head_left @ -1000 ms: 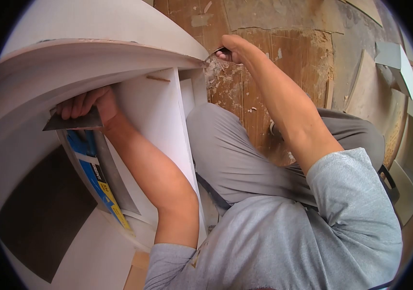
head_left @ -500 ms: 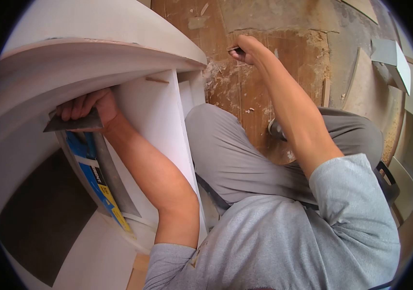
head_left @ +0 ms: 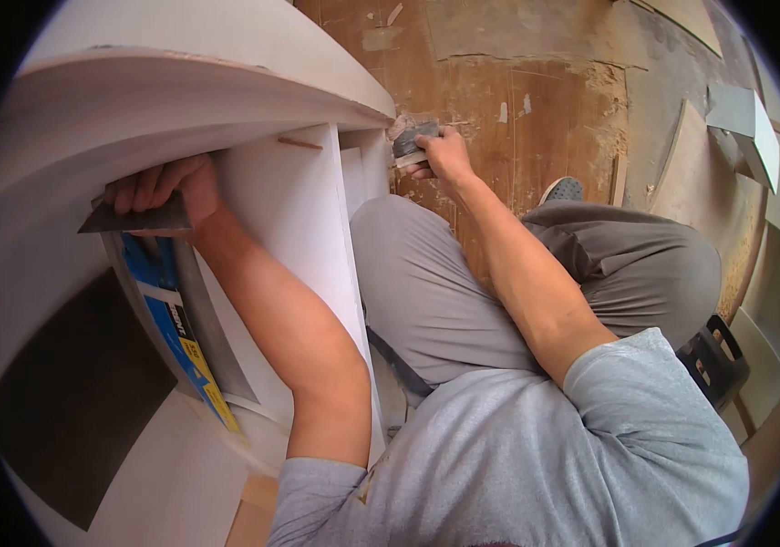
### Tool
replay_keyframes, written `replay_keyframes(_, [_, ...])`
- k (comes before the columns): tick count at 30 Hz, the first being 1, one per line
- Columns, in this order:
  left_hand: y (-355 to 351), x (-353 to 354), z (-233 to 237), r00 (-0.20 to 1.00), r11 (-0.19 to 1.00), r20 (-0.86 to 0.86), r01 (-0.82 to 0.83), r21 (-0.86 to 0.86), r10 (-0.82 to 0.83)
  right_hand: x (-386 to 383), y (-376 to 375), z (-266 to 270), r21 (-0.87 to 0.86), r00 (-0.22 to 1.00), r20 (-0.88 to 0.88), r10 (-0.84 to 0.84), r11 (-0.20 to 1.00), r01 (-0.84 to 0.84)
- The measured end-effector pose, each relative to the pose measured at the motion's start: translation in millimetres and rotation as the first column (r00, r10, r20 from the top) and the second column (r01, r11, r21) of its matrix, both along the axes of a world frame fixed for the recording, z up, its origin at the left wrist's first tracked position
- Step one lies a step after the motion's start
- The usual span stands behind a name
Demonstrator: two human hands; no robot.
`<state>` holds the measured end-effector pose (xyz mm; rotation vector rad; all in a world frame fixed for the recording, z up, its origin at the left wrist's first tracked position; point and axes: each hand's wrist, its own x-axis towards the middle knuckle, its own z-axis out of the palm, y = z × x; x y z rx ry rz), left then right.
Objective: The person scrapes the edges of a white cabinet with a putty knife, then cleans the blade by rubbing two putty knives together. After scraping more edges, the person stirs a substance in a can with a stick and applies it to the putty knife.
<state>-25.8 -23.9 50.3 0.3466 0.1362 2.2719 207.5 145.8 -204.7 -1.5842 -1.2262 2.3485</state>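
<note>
In the head view, a dark metal scraper blade (head_left: 139, 218) is gripped by the left hand (head_left: 162, 187) under the curved white panel (head_left: 189, 87); four fingers are curled over its upper edge, with the flat face jutting out below the knuckles and one pointed corner aimed left. A blue-and-yellow printed package (head_left: 180, 328) is seen below it. By the right hand (head_left: 444, 155), a grey scraper (head_left: 414, 139) is pinched: thumb laid on the top face, fingers tucked underneath, blade projecting past the fingertips. It is held above the wooden floor (head_left: 536, 128), near the panel's end; floor contact cannot be told.
</note>
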Motion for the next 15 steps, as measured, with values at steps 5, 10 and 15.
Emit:
replay_keyframes(5, [-3.0, -3.2, -4.1, 1.0, 1.0, -0.011, 0.025, -0.006, -0.025, -6.3, -9.0, 11.8, -0.008, 0.999, -0.048, -0.01, 1.0, 0.009])
replay_keyframes(10, [-1.6, -3.9, -6.6, 0.999, 1.0, -0.042, -0.01, 0.022, 0.011, -11.5, -11.6, 3.9, -0.047, 0.997, -0.072, -0.019, 0.999, 0.015])
replay_keyframes(15, [-3.6, -6.5, -7.8, 0.999, 1.0, -0.052, -0.005, 0.015, 0.006, -14.4, -12.6, 2.4, -0.046, 0.997, -0.071, 0.025, 0.999, -0.028])
